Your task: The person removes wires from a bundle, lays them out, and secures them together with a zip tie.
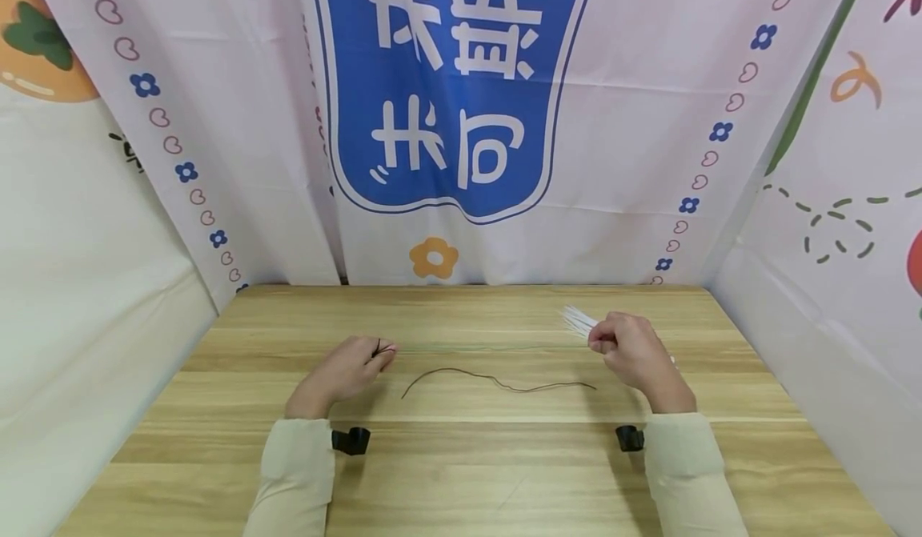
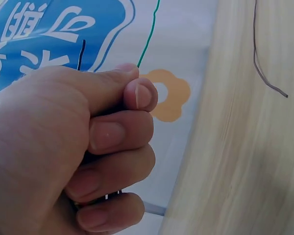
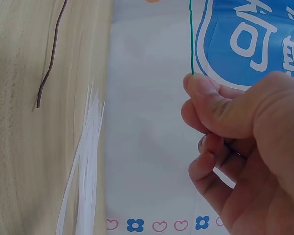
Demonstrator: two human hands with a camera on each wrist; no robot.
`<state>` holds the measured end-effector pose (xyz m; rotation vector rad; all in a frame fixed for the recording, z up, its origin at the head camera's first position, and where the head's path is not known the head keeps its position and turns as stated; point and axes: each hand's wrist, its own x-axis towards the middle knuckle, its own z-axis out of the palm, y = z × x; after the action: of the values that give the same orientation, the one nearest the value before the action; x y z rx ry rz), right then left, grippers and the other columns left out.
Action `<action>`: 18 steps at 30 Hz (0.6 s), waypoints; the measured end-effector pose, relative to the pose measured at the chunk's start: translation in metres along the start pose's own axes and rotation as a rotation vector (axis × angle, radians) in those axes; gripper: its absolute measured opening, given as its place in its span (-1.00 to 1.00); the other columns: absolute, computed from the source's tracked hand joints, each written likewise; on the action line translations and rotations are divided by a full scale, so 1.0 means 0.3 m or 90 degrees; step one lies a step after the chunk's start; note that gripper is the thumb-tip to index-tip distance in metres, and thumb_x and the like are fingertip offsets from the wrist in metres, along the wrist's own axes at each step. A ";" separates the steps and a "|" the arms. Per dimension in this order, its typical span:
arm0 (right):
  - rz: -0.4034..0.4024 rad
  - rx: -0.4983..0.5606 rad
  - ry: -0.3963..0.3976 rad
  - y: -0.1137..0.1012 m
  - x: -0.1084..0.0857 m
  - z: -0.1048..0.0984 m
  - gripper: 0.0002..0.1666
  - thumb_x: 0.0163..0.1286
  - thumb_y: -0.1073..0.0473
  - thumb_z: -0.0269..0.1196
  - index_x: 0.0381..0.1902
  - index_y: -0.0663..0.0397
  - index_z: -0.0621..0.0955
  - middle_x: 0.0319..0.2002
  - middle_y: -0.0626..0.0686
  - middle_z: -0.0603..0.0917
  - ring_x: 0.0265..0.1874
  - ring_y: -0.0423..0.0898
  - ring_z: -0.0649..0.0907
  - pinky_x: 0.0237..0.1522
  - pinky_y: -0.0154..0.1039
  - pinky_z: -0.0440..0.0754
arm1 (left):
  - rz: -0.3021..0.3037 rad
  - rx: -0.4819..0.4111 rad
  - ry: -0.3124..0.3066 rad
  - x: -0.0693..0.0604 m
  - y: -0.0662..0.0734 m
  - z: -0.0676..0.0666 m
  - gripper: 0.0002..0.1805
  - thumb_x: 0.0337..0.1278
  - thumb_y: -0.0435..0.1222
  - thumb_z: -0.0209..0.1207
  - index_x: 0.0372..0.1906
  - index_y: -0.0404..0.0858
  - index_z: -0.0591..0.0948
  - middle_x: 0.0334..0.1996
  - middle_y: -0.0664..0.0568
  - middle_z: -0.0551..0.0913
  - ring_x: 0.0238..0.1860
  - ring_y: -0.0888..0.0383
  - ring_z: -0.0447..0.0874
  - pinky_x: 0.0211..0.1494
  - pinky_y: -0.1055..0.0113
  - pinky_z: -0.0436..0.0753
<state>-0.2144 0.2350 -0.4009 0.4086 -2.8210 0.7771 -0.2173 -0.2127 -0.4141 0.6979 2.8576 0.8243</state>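
A thin green wire point(image 1: 497, 349) stretches almost straight between the two hands. My left hand point(image 1: 350, 367) pinches one end of the green wire point(image 2: 148, 39) between thumb and index finger. Its other fingers curl round dark wire, whose black end point(image 2: 81, 55) sticks up behind the thumb; the rest is mostly hidden. At the other end, my right hand point(image 1: 634, 350) pinches the green wire point(image 3: 191, 39) between thumb and fingertip. A brown wire point(image 1: 497, 381) lies in a wavy line on the table, nearer me than the green one.
A bundle of thin white strips point(image 1: 579, 321) lies by the right hand, partly hidden by it. The wooden table point(image 1: 461, 481) ends at a printed cloth point(image 1: 619, 241) behind, with more cloth at both sides. Black wrist cameras point(image 1: 353, 441) hang by the sleeves.
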 end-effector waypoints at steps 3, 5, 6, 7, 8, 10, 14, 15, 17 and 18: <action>-0.003 -0.003 -0.007 0.006 -0.002 0.005 -0.78 0.37 0.45 0.33 -0.42 0.10 0.77 -0.42 -0.04 0.61 -0.39 -0.11 0.54 -0.25 -0.17 0.54 | 0.001 0.003 -0.004 0.002 -0.009 0.008 -0.55 0.68 -0.30 -0.04 -0.54 -0.11 0.36 -0.62 0.18 0.24 -0.58 0.28 0.18 -0.34 0.38 0.34; -0.007 -0.007 -0.012 0.011 -0.002 0.008 -0.80 0.37 0.43 0.35 -0.41 0.10 0.78 -0.42 -0.04 0.61 -0.39 -0.12 0.54 -0.25 -0.18 0.55 | -0.001 0.008 -0.006 0.002 -0.010 0.009 -0.55 0.68 -0.29 -0.03 -0.55 -0.11 0.35 -0.62 0.19 0.24 -0.58 0.28 0.18 -0.34 0.38 0.35; -0.008 -0.007 -0.014 0.014 -0.002 0.010 -0.82 0.38 0.42 0.36 -0.40 0.11 0.78 -0.42 -0.04 0.61 -0.39 -0.13 0.54 -0.25 -0.19 0.55 | -0.003 0.010 -0.006 0.001 -0.011 0.010 -0.55 0.68 -0.28 -0.03 -0.55 -0.10 0.35 -0.63 0.19 0.24 -0.58 0.28 0.19 -0.35 0.38 0.35; -0.012 -0.009 -0.016 0.017 -0.001 0.012 -0.83 0.38 0.41 0.37 -0.40 0.12 0.78 -0.42 -0.04 0.61 -0.39 -0.13 0.54 -0.26 -0.20 0.55 | -0.005 0.011 -0.008 0.001 -0.011 0.012 -0.54 0.68 -0.27 -0.03 -0.55 -0.10 0.34 -0.63 0.19 0.24 -0.58 0.27 0.19 -0.35 0.38 0.35; -0.013 -0.010 -0.019 0.020 -0.001 0.014 -0.84 0.38 0.40 0.38 -0.39 0.12 0.78 -0.42 -0.05 0.61 -0.40 -0.14 0.54 -0.26 -0.21 0.54 | -0.009 0.011 -0.010 0.001 -0.012 0.013 -0.54 0.68 -0.27 -0.03 -0.55 -0.10 0.34 -0.63 0.19 0.25 -0.58 0.27 0.20 -0.36 0.38 0.34; -0.013 -0.009 -0.026 0.027 -0.001 0.016 -0.86 0.38 0.39 0.39 -0.38 0.12 0.78 -0.42 -0.04 0.61 -0.40 -0.14 0.54 -0.27 -0.24 0.54 | -0.014 0.012 -0.013 0.001 -0.014 0.015 -0.54 0.68 -0.26 -0.03 -0.55 -0.10 0.34 -0.63 0.19 0.25 -0.58 0.26 0.21 -0.37 0.38 0.34; -0.007 -0.007 -0.044 0.036 -0.001 0.020 -0.89 0.40 0.35 0.40 -0.35 0.11 0.78 -0.40 -0.05 0.63 -0.38 -0.15 0.55 -0.27 -0.27 0.54 | -0.010 0.014 -0.016 0.002 -0.018 0.021 -0.54 0.68 -0.26 -0.03 -0.55 -0.09 0.35 -0.63 0.19 0.25 -0.58 0.27 0.21 -0.38 0.38 0.33; -0.007 -0.006 -0.049 0.037 -0.001 0.020 -0.89 0.40 0.35 0.40 -0.35 0.11 0.78 -0.39 -0.05 0.64 -0.38 -0.15 0.55 -0.28 -0.27 0.54 | -0.009 0.015 -0.018 0.002 -0.018 0.023 -0.54 0.68 -0.26 -0.03 -0.55 -0.09 0.35 -0.63 0.20 0.25 -0.58 0.27 0.21 -0.38 0.38 0.33; -0.008 -0.004 -0.057 0.039 -0.001 0.022 -0.90 0.40 0.33 0.41 -0.35 0.10 0.78 -0.39 -0.05 0.65 -0.38 -0.16 0.56 -0.28 -0.27 0.55 | -0.009 0.014 -0.020 0.002 -0.019 0.026 -0.54 0.68 -0.27 -0.02 -0.56 -0.09 0.35 -0.63 0.20 0.25 -0.58 0.28 0.21 -0.38 0.39 0.33; -0.008 -0.002 -0.060 0.040 0.000 0.024 -0.90 0.40 0.33 0.41 -0.35 0.11 0.77 -0.39 -0.05 0.66 -0.38 -0.16 0.56 -0.28 -0.27 0.55 | -0.009 0.014 -0.022 0.002 -0.020 0.028 -0.54 0.67 -0.27 -0.02 -0.56 -0.09 0.35 -0.63 0.20 0.25 -0.58 0.28 0.22 -0.38 0.39 0.33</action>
<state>-0.2187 0.2412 -0.4126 0.4744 -2.9029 0.7711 -0.2185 -0.2128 -0.4244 0.6871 2.8416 0.7732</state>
